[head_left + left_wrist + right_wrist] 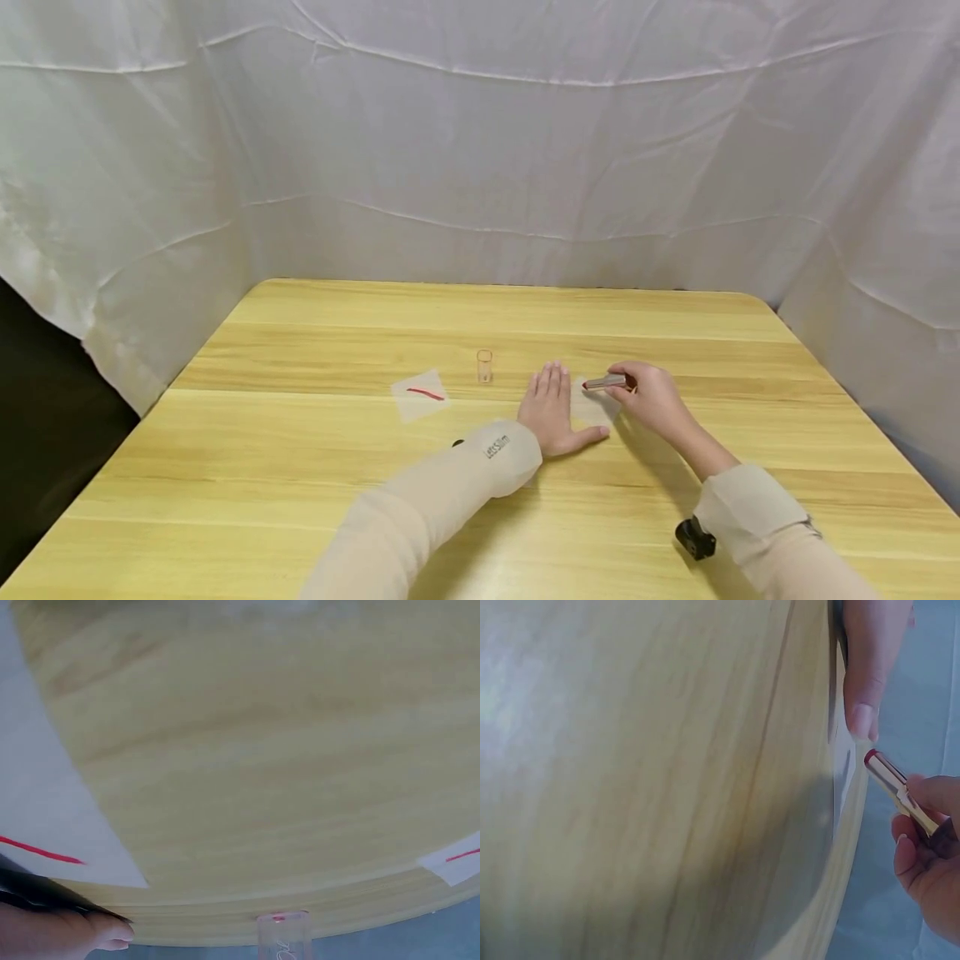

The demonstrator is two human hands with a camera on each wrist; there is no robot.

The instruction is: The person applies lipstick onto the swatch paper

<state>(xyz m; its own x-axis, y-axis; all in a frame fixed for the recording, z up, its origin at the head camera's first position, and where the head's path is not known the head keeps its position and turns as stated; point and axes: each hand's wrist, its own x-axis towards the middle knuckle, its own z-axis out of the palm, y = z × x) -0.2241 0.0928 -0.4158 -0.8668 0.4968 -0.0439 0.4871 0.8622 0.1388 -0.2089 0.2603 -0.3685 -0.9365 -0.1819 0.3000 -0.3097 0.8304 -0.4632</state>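
My right hand (651, 398) grips a silver-pink lipstick (606, 382) by its base. Its red tip (870, 756) points left, over the paper beside my left hand; whether it touches the sheet I cannot tell. Palm down, with fingers straight and thumb spread, my left hand (550, 412) rests over the left part of this white paper (594, 407). A red streak (45, 851) shows on that sheet in the left wrist view; from the head the hand hides it. Farther left lies another paper (408, 408) with a slanting red stroke (425, 393).
A clear cap (484, 367) with a reddish rim is on the wooden table (300, 467) between the two papers, a little farther back. White cloth (480, 167) hangs behind the table and at both sides.
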